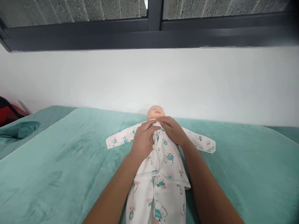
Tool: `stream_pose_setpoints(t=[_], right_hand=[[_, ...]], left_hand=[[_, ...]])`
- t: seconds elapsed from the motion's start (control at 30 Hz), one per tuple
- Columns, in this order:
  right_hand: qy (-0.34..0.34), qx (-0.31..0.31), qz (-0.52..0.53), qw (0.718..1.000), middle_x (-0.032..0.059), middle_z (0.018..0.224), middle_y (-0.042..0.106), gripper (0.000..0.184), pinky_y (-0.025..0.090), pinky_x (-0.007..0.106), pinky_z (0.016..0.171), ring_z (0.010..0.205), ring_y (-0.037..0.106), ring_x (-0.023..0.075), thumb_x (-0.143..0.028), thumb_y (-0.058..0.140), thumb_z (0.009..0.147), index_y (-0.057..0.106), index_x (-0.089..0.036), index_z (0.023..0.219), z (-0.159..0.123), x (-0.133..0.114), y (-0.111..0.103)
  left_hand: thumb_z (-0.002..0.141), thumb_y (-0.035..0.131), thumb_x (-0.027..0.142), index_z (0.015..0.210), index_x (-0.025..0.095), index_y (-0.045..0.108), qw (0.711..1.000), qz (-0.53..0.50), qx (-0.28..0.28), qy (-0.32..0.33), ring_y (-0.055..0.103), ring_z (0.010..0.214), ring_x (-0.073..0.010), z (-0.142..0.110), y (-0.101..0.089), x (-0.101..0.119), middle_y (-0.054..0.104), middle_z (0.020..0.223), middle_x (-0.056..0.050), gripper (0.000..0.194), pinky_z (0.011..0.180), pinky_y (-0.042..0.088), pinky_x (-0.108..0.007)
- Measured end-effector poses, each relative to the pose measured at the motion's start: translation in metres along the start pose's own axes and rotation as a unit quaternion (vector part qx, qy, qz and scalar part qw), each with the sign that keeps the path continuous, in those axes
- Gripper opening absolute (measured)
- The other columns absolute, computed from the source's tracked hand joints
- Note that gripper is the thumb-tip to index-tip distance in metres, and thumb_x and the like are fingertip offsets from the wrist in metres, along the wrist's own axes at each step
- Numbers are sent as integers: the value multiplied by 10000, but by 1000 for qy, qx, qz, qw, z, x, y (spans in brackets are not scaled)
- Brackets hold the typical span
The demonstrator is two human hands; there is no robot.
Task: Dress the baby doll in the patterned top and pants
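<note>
A baby doll point(155, 111) lies on its back, its head against the wall. It is dressed in a white baby shirt point(173, 160) with small printed animals and matching trousers point(161, 199). Both sleeves stretch out sideways. Near the collar, my left hand point(145, 137) has its fingers closed on the shirt's front edge. My right hand point(174, 130) closes on the opposite edge at the neck, fingertips almost meeting the left ones. A small round button shows below my left fingers on the shirt front. What lies right under the fingertips is hidden.
A green plush cover point(70, 161) spreads under the doll. Behind it rises a white wall point(116, 81) with a dark window frame point(93, 35) above. A red and black item point(10, 112) is at the far left edge.
</note>
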State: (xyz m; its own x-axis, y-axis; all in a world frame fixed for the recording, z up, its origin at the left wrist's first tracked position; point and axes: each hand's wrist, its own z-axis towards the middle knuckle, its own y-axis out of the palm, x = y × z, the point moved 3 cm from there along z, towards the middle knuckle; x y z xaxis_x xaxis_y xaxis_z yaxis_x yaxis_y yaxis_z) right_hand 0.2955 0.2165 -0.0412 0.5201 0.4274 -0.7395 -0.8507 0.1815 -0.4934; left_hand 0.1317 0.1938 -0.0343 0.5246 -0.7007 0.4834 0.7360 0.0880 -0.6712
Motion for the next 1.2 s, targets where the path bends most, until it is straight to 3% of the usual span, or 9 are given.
stream_pose_setpoints(t=[0.17,0.4,0.8,1.07,1.2], right_hand=[[10,53,24,998,39,1129,670,257,430,370,1011,1124,582,196,-245,483,856,700,-234,994,-1,-1,1],[11,-7,-6,1000,12,1214,660,289,365,384,1073,1203,535,196,-282,466,890,710,-263,1044,0,-5,5],[79,42,33,995,15,1207,654,296,407,385,1026,1160,564,207,-294,516,853,677,-256,1098,-5,-3,7],[148,26,30,988,20,1126,686,213,426,386,976,1074,605,212,-314,575,801,702,-226,948,4,5,5],[151,26,-8,988,29,1018,705,206,447,371,913,969,627,203,-312,600,765,692,-197,908,13,9,5]], left_hand=[[869,353,35,1094,257,648,998,-54,8,12,500,1258,-175,-13,-4,-2,605,1322,-22,432,1065,394,-377],[863,361,33,1032,246,653,998,-65,21,5,541,1167,-173,-10,-3,-1,659,1202,-10,399,1029,413,-366],[884,366,73,990,252,670,990,-118,43,-68,556,1188,-170,-10,-3,-4,662,1228,2,368,1059,419,-362],[868,375,54,974,251,674,989,-123,46,-65,553,1187,-168,-10,0,-5,671,1213,13,374,1055,412,-359],[858,383,48,967,252,680,988,-126,53,-73,558,1178,-169,-10,1,-7,676,1201,14,376,1056,409,-356]])
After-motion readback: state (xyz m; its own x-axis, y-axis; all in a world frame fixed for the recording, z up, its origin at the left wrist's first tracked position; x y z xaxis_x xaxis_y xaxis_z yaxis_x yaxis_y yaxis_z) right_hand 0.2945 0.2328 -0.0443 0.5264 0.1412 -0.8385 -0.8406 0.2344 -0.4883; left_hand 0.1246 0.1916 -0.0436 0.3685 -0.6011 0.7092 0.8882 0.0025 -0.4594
